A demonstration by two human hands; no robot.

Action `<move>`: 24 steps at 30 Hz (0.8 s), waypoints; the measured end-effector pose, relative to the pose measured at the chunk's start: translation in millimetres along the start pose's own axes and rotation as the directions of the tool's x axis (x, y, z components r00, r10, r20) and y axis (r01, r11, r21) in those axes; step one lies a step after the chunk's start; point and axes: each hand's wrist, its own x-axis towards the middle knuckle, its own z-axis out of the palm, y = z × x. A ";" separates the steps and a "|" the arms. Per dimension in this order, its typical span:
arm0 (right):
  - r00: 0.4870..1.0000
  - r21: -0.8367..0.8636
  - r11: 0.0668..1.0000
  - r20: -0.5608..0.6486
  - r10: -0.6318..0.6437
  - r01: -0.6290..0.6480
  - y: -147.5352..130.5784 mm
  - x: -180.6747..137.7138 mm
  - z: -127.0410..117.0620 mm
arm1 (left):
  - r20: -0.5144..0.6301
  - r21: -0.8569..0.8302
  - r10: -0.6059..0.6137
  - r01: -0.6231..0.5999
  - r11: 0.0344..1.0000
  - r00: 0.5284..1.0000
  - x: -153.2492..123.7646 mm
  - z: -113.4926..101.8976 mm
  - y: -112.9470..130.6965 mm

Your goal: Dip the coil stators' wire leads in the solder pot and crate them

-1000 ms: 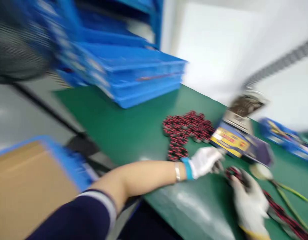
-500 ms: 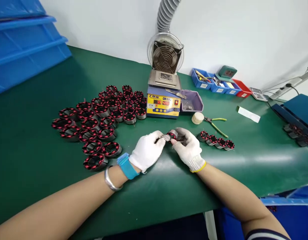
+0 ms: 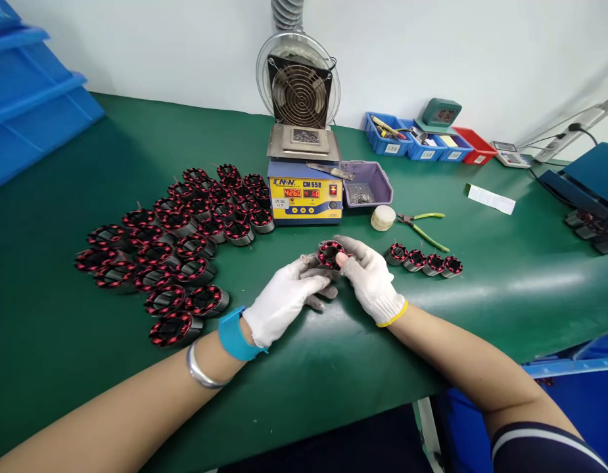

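In front of the soldering pot, my gloved right hand grips a ring-shaped motor stator with red and black windings. Its thumb rests on the near rim, and the open face is turned toward me. My gloved left hand is at the stator's left and lower side, with grey-stained fingers stretched out and apart. Whether its fingertips touch the ring I cannot tell. Left of my hands stands a large group of similar stators. On the right, a short row of stators lies beside cutting pliers with green handles.
A yellow-fronted soldering pot stands at the back, below a fan. Beside it are a purple bin and a round cream-coloured pad. Blue bins and a red bin line the wall. Stacked blue crates stand left.
The stator has been turned so that its wound face shows more. My left fingers have gone from a pinch at its edge to spread out below it. The camera view has shifted slightly.
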 end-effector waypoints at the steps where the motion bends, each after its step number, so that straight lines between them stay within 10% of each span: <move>1: 1.000 -0.010 1.000 -0.001 -0.017 0.017 0.8 -0.9 0.6 | 0.013 0.029 -0.004 0.004 1.000 1.000 -0.2 -0.1 0.2; 12: 0.979 -0.326 0.934 -0.084 -0.186 0.149 11.2 -6.7 0.1 | -0.160 0.274 0.153 -0.106 0.956 0.975 -8.3 -14.2 22.2; 18: 0.976 -0.307 0.940 -0.105 -0.190 0.150 8.5 -7.1 -0.1 | -0.408 0.285 0.436 -0.342 0.895 0.802 -5.7 -25.4 19.4; 24: 0.965 -0.386 0.904 -0.101 -0.241 0.186 4.5 -8.9 0.7 | -0.077 0.444 0.263 -0.203 0.873 0.962 -0.7 -7.1 7.9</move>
